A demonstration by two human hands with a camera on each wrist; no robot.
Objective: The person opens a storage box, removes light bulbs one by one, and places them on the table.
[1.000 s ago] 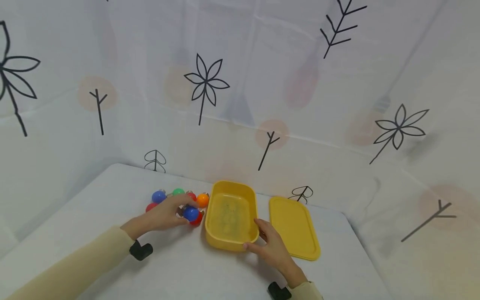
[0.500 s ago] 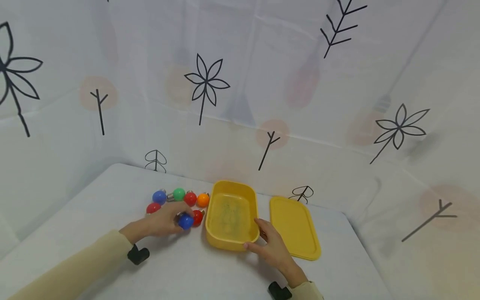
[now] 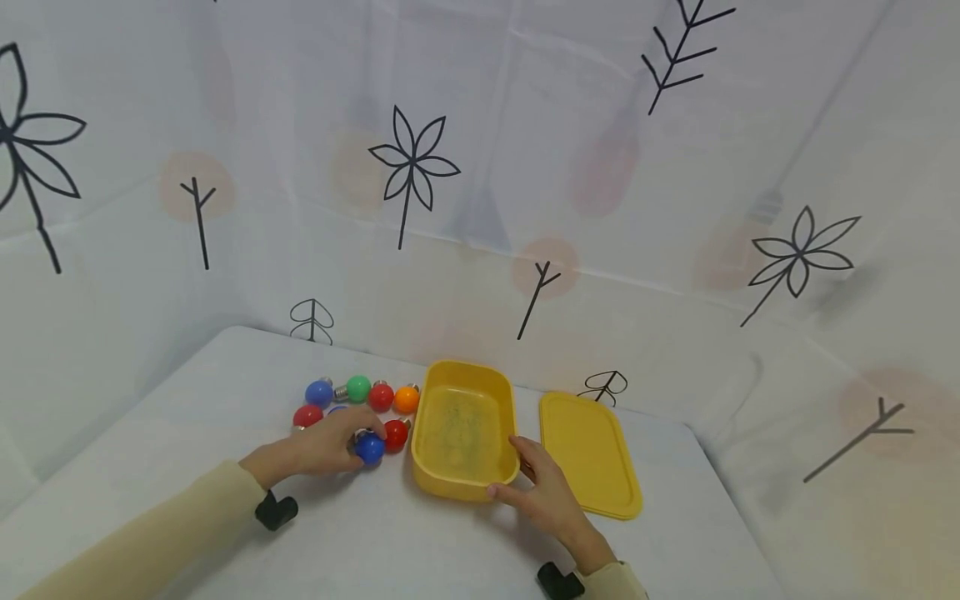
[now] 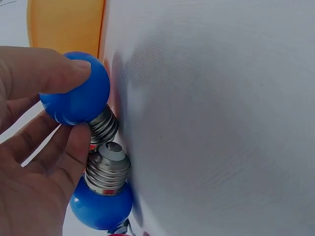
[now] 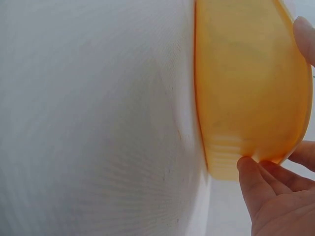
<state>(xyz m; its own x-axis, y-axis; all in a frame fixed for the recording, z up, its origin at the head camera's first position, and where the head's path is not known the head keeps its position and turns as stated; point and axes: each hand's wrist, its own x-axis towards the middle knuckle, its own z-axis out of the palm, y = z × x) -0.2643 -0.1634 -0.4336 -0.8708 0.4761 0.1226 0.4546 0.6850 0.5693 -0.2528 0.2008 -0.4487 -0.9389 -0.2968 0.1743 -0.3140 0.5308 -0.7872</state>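
Note:
A blue light bulb [image 4: 81,101] with a metal screw base is held between the thumb and fingers of my left hand [image 3: 333,440]. In the left wrist view its base points at another blue bulb [image 4: 102,206] lying close by. A red bulb [image 3: 396,435] lies just right of the held one. My right hand [image 3: 546,492] grips the near right corner of a yellow plastic box [image 3: 425,482], thumb at the front wall and fingers at the right side. No bulb shows inside the box.
Behind my left hand lie a green bulb [image 3: 358,388], an orange bulb [image 3: 407,399], and several red and blue ones. A yellow lid [image 3: 588,457] lies flat right of the box. A patterned white cloth [image 3: 465,275] hangs at the table's back edge.
My left hand has drawn the blue bulb down and slightly left, toward the table's near side, uncovering the green and red bulbs behind. My right hand and the box stay put.

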